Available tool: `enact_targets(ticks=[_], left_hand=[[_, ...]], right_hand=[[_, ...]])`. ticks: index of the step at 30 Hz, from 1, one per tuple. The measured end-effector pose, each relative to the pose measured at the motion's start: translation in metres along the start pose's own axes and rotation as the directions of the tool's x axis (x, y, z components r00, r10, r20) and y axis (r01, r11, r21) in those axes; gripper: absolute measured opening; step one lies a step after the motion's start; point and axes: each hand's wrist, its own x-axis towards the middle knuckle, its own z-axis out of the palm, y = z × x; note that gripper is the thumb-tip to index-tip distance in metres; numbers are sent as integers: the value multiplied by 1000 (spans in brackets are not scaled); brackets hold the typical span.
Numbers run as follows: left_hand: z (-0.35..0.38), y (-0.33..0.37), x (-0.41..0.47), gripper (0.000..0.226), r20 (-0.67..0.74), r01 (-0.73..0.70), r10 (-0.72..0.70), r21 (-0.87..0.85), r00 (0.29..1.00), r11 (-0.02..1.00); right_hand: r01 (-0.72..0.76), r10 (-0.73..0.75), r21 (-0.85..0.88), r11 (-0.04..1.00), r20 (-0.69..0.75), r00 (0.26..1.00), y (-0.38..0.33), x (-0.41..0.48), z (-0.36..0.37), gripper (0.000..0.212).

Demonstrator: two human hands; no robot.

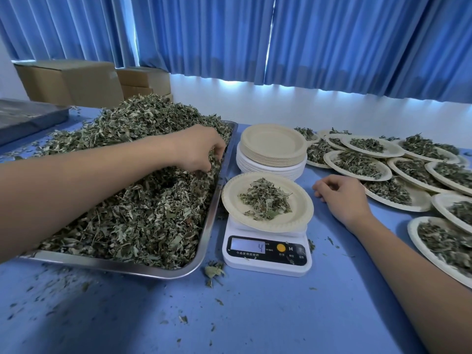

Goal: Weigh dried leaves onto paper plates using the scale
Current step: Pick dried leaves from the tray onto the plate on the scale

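A metal tray on the left holds a big heap of dried leaves. My left hand reaches into the heap near the tray's right edge, fingers curled round a clump of leaves. A white scale stands just right of the tray; its display reads 4. On the scale sits a paper plate with a small pile of leaves. My right hand rests on the blue table to the right of that plate, fingers loosely curled, holding nothing.
A stack of unused paper plates stands behind the scale. Several filled plates overlap across the right side of the table. Loose leaf bits litter the blue tabletop. Cardboard boxes and blue curtains are at the back.
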Motion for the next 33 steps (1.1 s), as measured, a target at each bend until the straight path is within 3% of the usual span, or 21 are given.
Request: enact_targets(ticks=[11,16,19,22,24,27,29,31,33], left_hand=[[-37,28,16,27,-127,-56,45,-86,991,995],[-24,61,17,27,-87,-203,190,-189,978,961],[-7,84,14,28,4,-349,351,-97,936,932],[-2,95,12,35,111,-406,411,-66,905,911],[-9,94,10,41,164,-386,398,-100,903,917],[-22,81,7,50,234,-213,299,-332,925,919],[-28,67,3,54,146,-121,197,-413,969,903],[-28,50,0,53,10,-82,92,-356,996,931],[-22,33,-2,49,8,2,0,-197,1000,980]], right_hand=[[-1,1,5,1000,-4,1000,1,1,0,24],[-3,3,4,1000,0,1000,1,1,0,24],[2,-2,5,1000,5,1000,1,0,-1,24],[5,-5,1,1000,10,1000,1,0,-1,24],[3,-3,9,1000,11,1000,0,0,-1,23],[-3,3,13,1000,10,1000,0,0,-1,23],[-8,7,19,1000,10,1000,-1,0,-1,23],[-12,12,16,1000,13,1000,-2,-1,-1,23],[-10,10,12,1000,14,1000,-3,-2,-1,22]])
